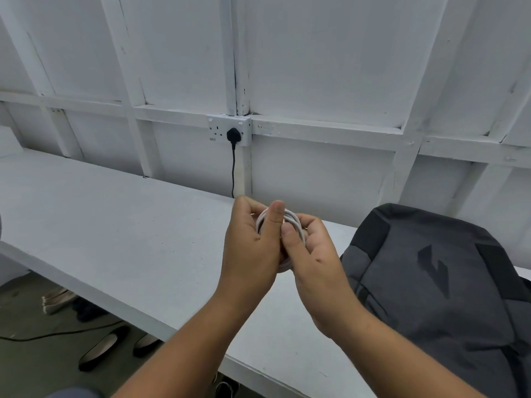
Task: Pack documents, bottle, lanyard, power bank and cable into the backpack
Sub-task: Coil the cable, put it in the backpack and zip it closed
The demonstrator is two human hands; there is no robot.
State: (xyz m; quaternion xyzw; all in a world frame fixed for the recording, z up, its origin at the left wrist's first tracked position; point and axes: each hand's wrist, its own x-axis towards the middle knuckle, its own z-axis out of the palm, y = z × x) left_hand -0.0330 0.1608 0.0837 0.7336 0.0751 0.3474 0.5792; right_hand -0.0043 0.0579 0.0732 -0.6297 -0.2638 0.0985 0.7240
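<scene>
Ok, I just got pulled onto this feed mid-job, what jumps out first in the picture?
Dead centre, the left hand and right hand are pressed together around a coiled white cable, held above the white bench. On the bench to the right lies the dark grey backpack; no open pocket shows from here. Behind the hands, a black plug sits in the wall socket, its cord dropping behind the bench.

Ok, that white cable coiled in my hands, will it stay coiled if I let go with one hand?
Probably not: the white cable looks thin and springy, its loops kept together only by the left hand and right hand. It seems light, so it should not slip.
</scene>
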